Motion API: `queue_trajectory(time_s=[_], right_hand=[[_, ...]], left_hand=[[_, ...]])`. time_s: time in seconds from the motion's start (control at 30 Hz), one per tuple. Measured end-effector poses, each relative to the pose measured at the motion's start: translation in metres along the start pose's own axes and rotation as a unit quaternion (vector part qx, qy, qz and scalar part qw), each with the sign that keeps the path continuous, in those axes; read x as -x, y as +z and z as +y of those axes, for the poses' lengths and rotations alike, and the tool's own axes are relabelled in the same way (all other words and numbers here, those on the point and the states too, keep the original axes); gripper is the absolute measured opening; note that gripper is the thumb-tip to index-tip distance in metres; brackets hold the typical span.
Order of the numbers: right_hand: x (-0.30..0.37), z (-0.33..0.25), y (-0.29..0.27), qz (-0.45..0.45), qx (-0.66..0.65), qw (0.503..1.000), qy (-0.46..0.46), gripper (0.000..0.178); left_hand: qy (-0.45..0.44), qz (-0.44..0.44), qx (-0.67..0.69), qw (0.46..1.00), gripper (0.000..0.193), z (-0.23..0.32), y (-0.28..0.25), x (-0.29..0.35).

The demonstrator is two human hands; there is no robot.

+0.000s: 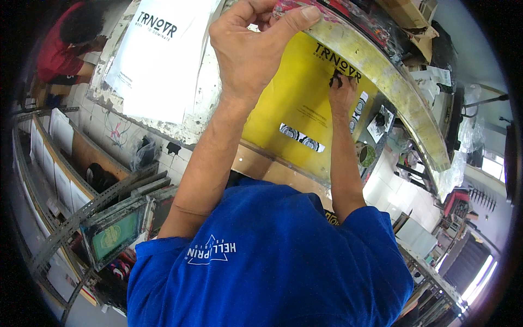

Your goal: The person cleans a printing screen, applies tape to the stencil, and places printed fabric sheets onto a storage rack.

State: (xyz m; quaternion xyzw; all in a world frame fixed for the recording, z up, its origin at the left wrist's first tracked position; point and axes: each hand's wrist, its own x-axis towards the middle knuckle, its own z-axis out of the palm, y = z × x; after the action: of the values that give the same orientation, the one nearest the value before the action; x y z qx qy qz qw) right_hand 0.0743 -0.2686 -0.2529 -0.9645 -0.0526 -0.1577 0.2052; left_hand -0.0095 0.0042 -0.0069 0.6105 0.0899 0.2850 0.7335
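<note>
A screen-printing frame (pixel 381 62) with a yellow mesh (pixel 297 82) fills the space in front of me. Dark lettering and strips of patterned tape (pixel 301 137) show on the mesh. At the frame's upper edge, my left hand (pixel 248 54) is closed, its thumb lying along the top of the rim. My right hand (pixel 343 92) reaches over the mesh to the large lettering, fingers bent onto a small black cloth-like piece (pixel 336 76). Left of the frame, white printed sheets (pixel 158 71) lie on a paint-spotted table (pixel 103 90).
A person (pixel 60 43) in a red shirt is at the far left. Racks hold more frames (pixel 114 234) at the lower left. A round container with green contents (pixel 366 155) stands right of the mesh. Cardboard (pixel 408 22) is piled at the upper right.
</note>
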Motion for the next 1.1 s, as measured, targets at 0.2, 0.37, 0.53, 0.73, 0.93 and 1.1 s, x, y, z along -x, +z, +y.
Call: queue_trajectory(time_s=[0.2, 0.37, 0.53, 0.73, 0.93, 1.1], right_hand=[[0.003, 0.015, 0.002, 0.007, 0.019, 1.0, 0.003, 0.024], [-0.003, -0.009, 0.024, 0.04, 0.091, 0.995, -0.029, 0.023], [-0.002, 0.009, -0.002, 0.055, 0.023, 0.997, -0.055, 0.018], [-0.007, -0.008, 0.02, 0.051, 0.04, 0.993, -0.097, 0.019], [-0.018, 0.0, 0.008, -0.024, 0.021, 0.998, 0.05, 0.021], [-0.014, -0.021, 0.03, 0.023, 0.029, 0.993, -0.109, 0.019]], left_hand=[[-0.074, 0.021, 0.047, 0.996, 0.028, 0.017, 0.006, 0.002], [-0.015, 0.002, 0.036, 0.999, 0.029, -0.002, 0.002, 0.0], [-0.127, 0.03, 0.11, 0.985, 0.028, 0.027, 0.013, 0.005], [0.029, -0.018, 0.02, 0.999, 0.027, -0.005, 0.0, -0.003], [-0.102, 0.0, 0.064, 0.993, 0.026, 0.014, 0.006, 0.005], [0.001, -0.01, 0.006, 1.0, 0.027, 0.0, 0.0, -0.002]])
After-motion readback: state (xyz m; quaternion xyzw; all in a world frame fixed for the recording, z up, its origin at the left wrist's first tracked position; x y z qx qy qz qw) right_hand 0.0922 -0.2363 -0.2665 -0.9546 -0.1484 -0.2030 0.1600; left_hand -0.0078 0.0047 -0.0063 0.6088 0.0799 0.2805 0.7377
